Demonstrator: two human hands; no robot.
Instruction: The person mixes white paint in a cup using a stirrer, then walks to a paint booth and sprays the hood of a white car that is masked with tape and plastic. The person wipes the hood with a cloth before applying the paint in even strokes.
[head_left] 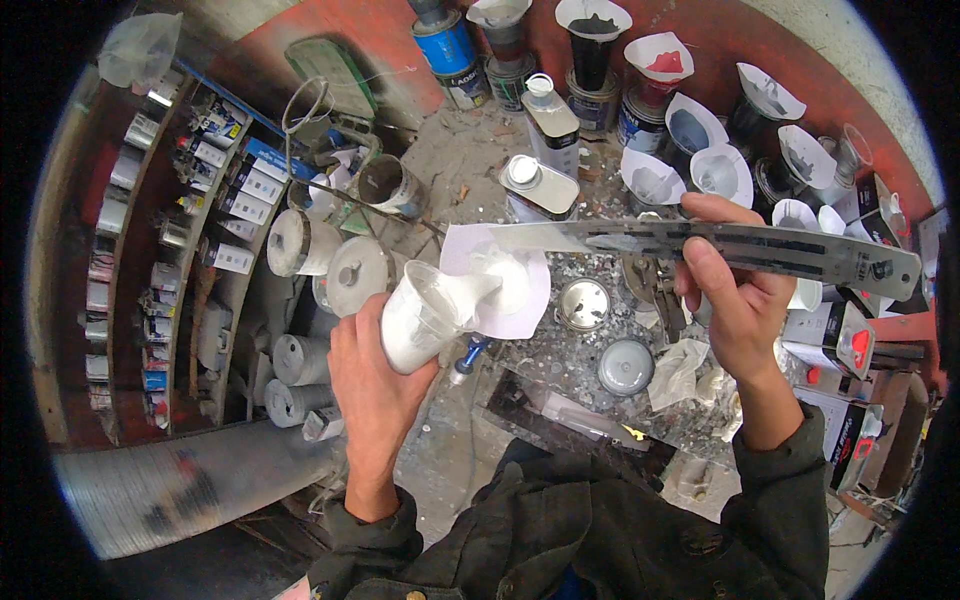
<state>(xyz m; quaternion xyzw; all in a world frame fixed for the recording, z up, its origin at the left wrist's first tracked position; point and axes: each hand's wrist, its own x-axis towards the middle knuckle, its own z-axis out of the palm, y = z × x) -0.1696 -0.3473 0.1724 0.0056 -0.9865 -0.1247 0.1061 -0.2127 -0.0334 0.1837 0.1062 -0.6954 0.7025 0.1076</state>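
The left hand (372,375) wraps its grip around a clear plastic cup (425,315) of white paint, tilted so paint runs into a white paper funnel (505,285) above the spattered table (545,365). The right hand (735,305) pinches a long metal stirring stick (720,245) level over the funnel. Farther back stand paint cans (455,55) topped with funnels.

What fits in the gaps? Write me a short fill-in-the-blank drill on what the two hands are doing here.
1. The left hand tips a clear plastic cup full of ____ paint.
2. The paint runs into a white paper ____ just beyond the cup's rim.
3. The right hand holds a long flat metal ____ by one end.
4. The stick's far end reaches over the funnel, toward the person's ____ side.

Missing words: white; funnel; stick; left
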